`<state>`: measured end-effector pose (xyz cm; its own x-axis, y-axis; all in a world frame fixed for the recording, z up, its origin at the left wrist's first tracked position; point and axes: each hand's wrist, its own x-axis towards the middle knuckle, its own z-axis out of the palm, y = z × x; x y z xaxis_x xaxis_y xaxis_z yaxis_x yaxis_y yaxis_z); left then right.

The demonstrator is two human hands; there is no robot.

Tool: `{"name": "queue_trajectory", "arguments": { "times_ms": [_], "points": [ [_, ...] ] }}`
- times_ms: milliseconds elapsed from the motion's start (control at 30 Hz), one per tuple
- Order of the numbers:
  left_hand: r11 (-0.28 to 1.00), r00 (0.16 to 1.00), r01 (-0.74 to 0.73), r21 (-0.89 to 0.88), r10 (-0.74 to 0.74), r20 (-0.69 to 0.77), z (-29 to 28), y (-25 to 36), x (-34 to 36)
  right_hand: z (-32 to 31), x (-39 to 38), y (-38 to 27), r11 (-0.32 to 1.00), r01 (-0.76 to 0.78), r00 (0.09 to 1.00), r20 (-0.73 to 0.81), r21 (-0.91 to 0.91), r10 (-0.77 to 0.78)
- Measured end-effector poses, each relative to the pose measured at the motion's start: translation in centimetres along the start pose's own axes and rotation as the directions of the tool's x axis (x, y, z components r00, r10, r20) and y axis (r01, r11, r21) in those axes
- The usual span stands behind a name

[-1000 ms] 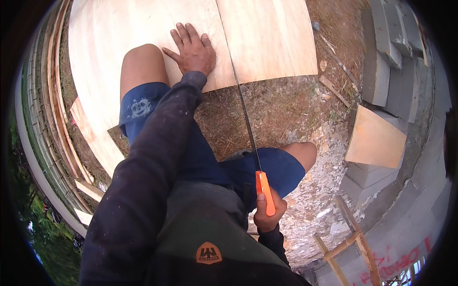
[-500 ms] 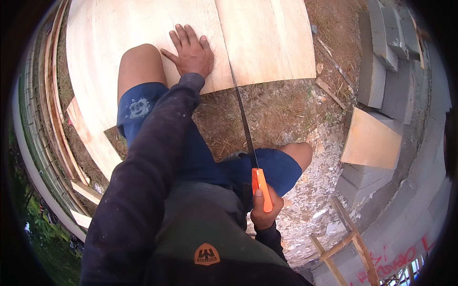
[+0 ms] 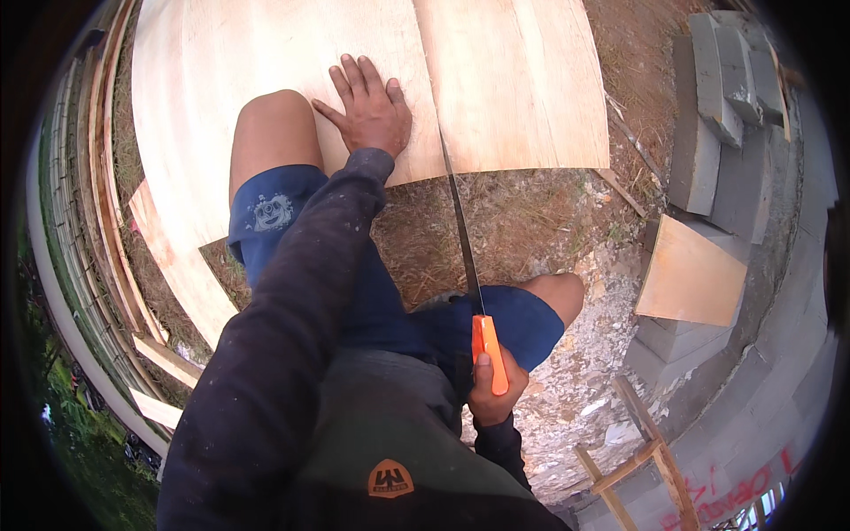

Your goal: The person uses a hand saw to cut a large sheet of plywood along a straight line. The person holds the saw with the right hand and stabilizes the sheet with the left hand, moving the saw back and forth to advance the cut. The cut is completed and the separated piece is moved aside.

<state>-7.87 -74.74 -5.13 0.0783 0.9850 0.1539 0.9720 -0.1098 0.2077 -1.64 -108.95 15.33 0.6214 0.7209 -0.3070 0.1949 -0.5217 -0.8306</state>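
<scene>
A large pale plywood sheet (image 3: 513, 97) spreads across the upper middle, with a long cut line running from its near edge up to the top. My left hand (image 3: 376, 111) lies flat on it, fingers spread, just left of the cut. My left knee also rests on the sheet. Low in the middle, my right hand (image 3: 496, 389) is wrapped round the orange handle of a handsaw (image 3: 464, 234). Its dark narrow blade points away from me, and the far end sits in the cut at the sheet's near edge.
Grey concrete blocks (image 3: 695, 159) are stacked at the right, with a small plywood offcut (image 3: 695, 274) leaning on them. A wooden frame (image 3: 642, 460) stands at the lower right. Long boards (image 3: 102, 177) line the left side. Dirt, straw and pale rubble cover the ground.
The whole scene, sheet and blocks included, has shifted slightly down and right in the picture. Slightly less of the saw blade shows below the sheet's edge. Both hands keep their hold.
</scene>
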Motion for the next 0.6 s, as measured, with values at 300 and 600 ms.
{"name": "queue_trajectory", "arguments": {
  "times_ms": [300,600],
  "points": [
    [1.000,1.000,-0.007,0.014,0.007,0.001,0.3,0.2,0.0,5.6,11.1,-0.9,0.995,-0.086,0.995,0.062,0.056,0.082],
    [1.000,1.000,0.008,-0.006,-0.008,-0.003,-0.1,0.3,0.7,1.3,4.4,0.3,0.999,-0.040,0.997,0.067,0.018,0.039]
  ]
}}
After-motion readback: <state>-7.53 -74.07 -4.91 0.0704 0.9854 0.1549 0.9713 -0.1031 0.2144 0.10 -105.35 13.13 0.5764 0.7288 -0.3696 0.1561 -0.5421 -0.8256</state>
